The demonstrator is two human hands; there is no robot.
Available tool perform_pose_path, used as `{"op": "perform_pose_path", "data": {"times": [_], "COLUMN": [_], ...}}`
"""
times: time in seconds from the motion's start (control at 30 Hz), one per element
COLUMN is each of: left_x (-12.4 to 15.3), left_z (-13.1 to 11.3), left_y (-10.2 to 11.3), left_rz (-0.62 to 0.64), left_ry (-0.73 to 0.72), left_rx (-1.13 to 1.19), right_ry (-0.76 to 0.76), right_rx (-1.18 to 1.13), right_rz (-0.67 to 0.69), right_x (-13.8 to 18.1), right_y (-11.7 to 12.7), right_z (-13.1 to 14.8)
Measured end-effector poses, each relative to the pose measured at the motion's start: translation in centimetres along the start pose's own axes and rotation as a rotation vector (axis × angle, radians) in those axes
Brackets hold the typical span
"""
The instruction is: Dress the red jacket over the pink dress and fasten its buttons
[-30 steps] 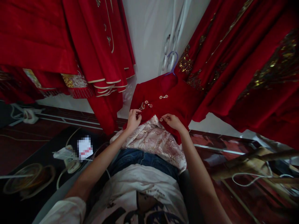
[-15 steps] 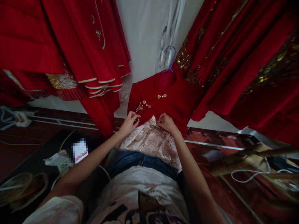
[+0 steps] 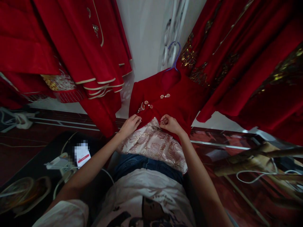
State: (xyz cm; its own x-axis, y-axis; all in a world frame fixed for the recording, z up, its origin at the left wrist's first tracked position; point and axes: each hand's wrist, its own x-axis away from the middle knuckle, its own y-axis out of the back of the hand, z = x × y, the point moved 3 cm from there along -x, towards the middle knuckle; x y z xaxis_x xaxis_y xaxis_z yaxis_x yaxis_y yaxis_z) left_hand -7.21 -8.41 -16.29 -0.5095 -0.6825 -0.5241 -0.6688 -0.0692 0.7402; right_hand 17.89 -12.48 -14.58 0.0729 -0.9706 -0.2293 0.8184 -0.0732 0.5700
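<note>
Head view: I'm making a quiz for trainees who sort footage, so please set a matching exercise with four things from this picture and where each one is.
Things:
1. left hand
2. right hand
3. hanger
4. white paper

Places:
A. at the top of the red top, by the wall
B. on the dark floor, to the person's left
C. on the top's edge below the pearl clasp
D. pinching the top's edge at a small clasp, above the pale brocade

Pairs: 1-C, 2-D, 3-A, 4-B
</note>
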Motion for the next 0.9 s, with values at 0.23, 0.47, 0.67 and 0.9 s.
{"op": "perform_pose_path", "data": {"times": [0.23,0.47,0.67,0.9], "left_x": [-1.1,-1.8,-1.5,-1.2], "left_z": [0.3,0.7,0.7,-0.1], "left_y": [1.3,1.2,0.5,0.1], "left_rz": [-0.143,-0.010,0.003,-0.063], "left_ry": [0.196,0.379,0.394,0.338], "left_rx": [0.268,0.527,0.627,0.479], "right_ry": [-0.001,0.072,0.105,0.107], "right_rx": [-0.412,-0.570,-0.221,-0.250], "right_rz": [0.256,0.095,-0.194,-0.262], "right_x": [1.1,-1.2,-2.7,-1.6], "right_y": [-0.1,-4.3,-8.3,-8.3], "right_z": [4.7,7.3,4.4,4.0]}}
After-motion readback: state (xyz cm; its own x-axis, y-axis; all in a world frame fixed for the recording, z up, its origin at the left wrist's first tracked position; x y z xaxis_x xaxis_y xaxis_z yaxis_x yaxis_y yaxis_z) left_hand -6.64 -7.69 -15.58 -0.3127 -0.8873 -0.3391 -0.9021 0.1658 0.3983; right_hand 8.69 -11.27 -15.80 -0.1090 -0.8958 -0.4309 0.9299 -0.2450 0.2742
